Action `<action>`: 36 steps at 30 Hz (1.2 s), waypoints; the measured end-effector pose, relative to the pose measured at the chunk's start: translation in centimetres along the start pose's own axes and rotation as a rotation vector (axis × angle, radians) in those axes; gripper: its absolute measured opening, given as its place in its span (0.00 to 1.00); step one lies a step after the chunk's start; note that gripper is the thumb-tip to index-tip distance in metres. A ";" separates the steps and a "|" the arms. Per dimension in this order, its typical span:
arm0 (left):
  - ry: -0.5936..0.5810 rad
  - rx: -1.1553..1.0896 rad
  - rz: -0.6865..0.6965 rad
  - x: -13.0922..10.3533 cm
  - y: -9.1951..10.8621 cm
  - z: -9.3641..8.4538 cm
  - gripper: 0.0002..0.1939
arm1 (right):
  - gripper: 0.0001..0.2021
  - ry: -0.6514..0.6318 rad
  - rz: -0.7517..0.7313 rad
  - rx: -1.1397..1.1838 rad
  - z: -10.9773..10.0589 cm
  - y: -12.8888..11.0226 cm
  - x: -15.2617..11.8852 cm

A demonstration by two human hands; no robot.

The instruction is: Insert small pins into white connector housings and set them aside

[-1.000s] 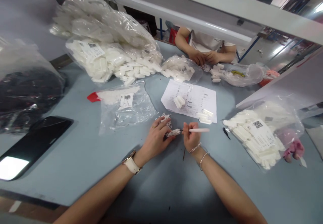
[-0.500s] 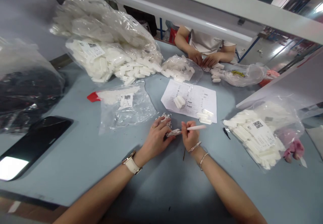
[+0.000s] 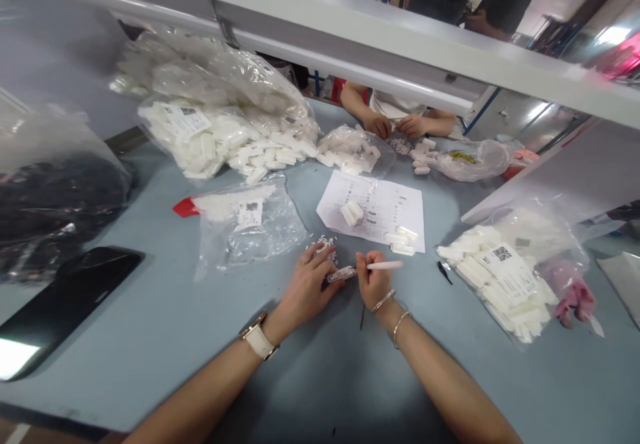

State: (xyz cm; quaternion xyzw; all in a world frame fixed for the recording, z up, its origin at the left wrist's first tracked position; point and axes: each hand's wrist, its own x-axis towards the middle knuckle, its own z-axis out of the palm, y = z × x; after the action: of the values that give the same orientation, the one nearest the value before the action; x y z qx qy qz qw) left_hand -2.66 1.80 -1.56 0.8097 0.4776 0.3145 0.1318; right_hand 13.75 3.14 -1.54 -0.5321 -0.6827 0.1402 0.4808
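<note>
Between the thumb and fingers of my left hand [image 3: 307, 289] is a small white plastic strip [image 3: 341, 275] with a row of dark spots. My right hand [image 3: 374, 283] is closed around a slim, pale pen-like tool [image 3: 386, 266], its tip close to the strip's right end; whether it touches, I cannot tell. A heap of tiny white pieces [image 3: 327, 244] lies just beyond my left fingertips. Past my hands, a printed sheet [image 3: 333, 194] carries several white plastic parts [image 3: 403, 248].
Large clear bags of white parts [image 3: 200, 144] stand at the back left. A flat plastic bag [image 3: 270, 231] with a red scoop-like piece [image 3: 186, 207] lies nearer. Another filled bag [image 3: 505, 277] is at right, a dark glossy tray [image 3: 75, 304] at left. A co-worker's hands [image 3: 395, 126] work opposite.
The camera view has tilted up slightly, so the table sits lower in the picture. My hands keep their holds on the strip and the tool. The co-worker's hands have moved slightly apart.
</note>
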 end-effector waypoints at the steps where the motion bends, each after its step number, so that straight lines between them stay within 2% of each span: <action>1: 0.005 -0.002 -0.001 0.0 0.0 0.0 0.06 | 0.14 -0.009 -0.013 -0.014 0.0 -0.1 0.2; 6: 0.037 0.001 -0.013 0.0 0.0 0.0 0.06 | 0.14 -0.024 -0.069 -0.036 -0.1 -0.4 0.5; 11: 0.032 -0.004 -0.017 -0.1 -0.1 0.1 0.06 | 0.13 -0.002 0.000 0.024 -0.1 0.0 0.0; 16: 0.045 0.010 -0.010 0.0 -0.1 0.0 0.06 | 0.14 -0.008 -0.016 0.004 0.0 -0.1 0.2; 23: 0.019 -0.005 -0.011 0.1 0.2 -0.1 0.06 | 0.12 0.006 0.092 0.106 -0.1 0.6 -0.3; 36: 0.039 -0.004 -0.011 0.0 0.1 0.0 0.06 | 0.13 -0.045 0.051 0.076 -0.1 0.2 -0.1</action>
State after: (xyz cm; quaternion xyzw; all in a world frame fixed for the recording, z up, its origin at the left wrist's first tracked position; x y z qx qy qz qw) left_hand -2.63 1.76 -1.50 0.8005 0.4839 0.3303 0.1258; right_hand 13.93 3.11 -1.65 -0.5276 -0.6736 0.1902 0.4813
